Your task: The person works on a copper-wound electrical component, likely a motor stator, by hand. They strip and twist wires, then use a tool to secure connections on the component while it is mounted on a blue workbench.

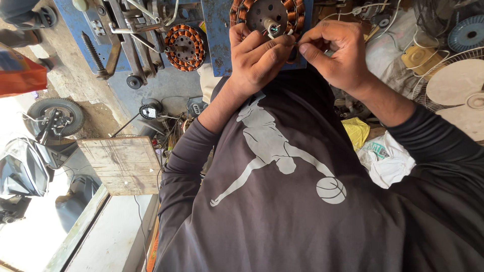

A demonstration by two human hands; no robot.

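Dark shirt (282, 201) nearest; both hands, left hand (259, 58) and right hand (335, 50), pinch a thin wire (295, 45) lying crosswise by the stator (267, 15).

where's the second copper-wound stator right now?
Head view, upper left of centre: the second stator lies on the blue bench, left of the left hand and the stator being worked on.

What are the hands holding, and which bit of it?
Both hands, left hand and right hand, pinch a thin wire between fingertips, beside the copper-wound motor stator. Which part of the wire is too small to tell.
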